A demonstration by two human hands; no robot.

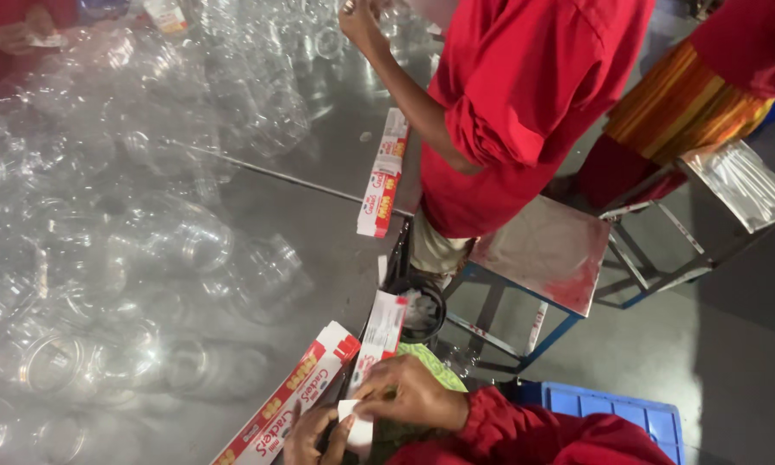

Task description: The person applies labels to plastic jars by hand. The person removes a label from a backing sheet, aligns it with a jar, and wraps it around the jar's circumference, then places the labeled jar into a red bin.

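My left hand (313,436) and my right hand (410,393) meet at the bottom edge of the metal table (319,215). Together they pinch the white end of a long red-and-white label strip (381,331) that runs away from me. My right arm wears a red sleeve. A stack of similar label strips (288,400) lies just left of my hands. Several clear plastic jars (181,237) lie on their sides over the left of the table.
A co-worker in a red shirt (517,95) sits on a metal stool (542,250) at the table's right, one hand (359,21) among the jars. More label strips (381,185) lie by them. A second stool (736,185) and a blue crate (616,413) stand on the floor.
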